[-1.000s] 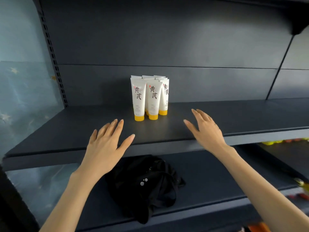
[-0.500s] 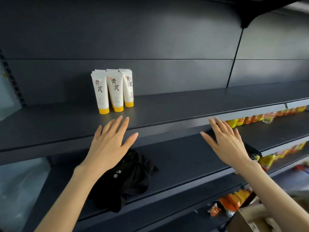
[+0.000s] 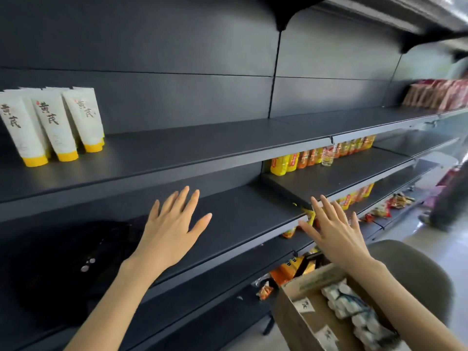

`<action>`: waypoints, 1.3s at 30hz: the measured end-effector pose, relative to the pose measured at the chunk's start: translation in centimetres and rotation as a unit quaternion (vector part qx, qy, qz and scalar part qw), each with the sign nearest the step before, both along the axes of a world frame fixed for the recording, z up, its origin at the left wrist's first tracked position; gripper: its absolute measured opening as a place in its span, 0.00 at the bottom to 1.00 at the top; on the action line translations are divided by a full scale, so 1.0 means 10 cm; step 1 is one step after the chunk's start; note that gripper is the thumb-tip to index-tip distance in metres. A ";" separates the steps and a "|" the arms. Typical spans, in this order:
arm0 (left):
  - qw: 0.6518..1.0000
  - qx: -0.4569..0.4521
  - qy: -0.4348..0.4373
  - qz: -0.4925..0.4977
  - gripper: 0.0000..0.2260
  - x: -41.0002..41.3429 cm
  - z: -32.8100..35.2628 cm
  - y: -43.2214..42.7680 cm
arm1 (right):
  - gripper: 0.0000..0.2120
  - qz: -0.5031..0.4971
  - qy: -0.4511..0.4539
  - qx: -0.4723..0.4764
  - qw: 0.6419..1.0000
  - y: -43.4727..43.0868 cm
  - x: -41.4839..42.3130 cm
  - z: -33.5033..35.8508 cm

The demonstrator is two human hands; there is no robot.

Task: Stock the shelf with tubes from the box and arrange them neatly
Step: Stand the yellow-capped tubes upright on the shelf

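The white, yellow-capped tubes (image 3: 53,122) were stood upright in a tight cluster at the left end of the dark shelf (image 3: 190,150). Packed tubes (image 3: 354,310) were seen lying in the cardboard box (image 3: 291,325) below, rightward. The left hand (image 3: 172,229) and right hand (image 3: 336,231) were held out, fingers spread apart, nothing gripped.

L grip (image 3: 172,234), R grip (image 3: 336,231) & forearms (image 3: 121,295) bare, w/ long slim fingers (image 3: 193,202).
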State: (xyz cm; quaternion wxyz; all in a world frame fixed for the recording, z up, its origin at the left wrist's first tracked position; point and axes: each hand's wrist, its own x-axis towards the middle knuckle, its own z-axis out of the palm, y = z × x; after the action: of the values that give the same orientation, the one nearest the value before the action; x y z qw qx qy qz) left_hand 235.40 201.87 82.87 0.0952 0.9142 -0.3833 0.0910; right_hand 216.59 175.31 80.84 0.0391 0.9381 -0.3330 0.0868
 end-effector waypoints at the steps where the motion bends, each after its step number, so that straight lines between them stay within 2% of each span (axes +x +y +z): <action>1: 1.000 0.007 -0.002 -0.009 0.34 -0.04 -0.04 -0.12 | 0.40 -0.010 0.006 0.005 1.000 -0.07 -0.10 -0.03; 5: 0.998 0.031 -0.010 -0.045 0.32 -0.15 -0.22 -0.55 | 0.39 -0.041 0.053 0.023 0.997 -0.30 -0.45 -0.22; 8: 0.996 0.051 -0.005 -0.070 0.32 -0.14 -0.36 -0.86 | 0.36 -0.078 0.043 0.051 0.995 -0.49 -0.64 -0.37; 19: 0.973 0.137 0.020 -0.185 0.31 0.21 -0.91 -2.18 | 0.35 -0.239 0.015 0.122 0.963 -1.00 -1.01 -1.04; 33: 0.899 0.250 0.121 -0.339 0.29 0.25 -1.96 -3.41 | 0.34 -0.416 0.029 0.276 0.866 -1.07 -1.00 -2.32; 39: 0.866 0.310 0.151 -0.363 0.29 0.08 -2.59 -3.66 | 0.34 -0.426 -0.034 0.380 0.820 -1.18 -0.86 -2.94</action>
State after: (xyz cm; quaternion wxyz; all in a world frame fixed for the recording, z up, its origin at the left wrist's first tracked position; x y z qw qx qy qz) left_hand 236.20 165.31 56.98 -0.1098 0.6954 -0.6777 -0.2123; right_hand 207.97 163.48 51.40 -0.2992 0.6395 -0.7070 -0.0402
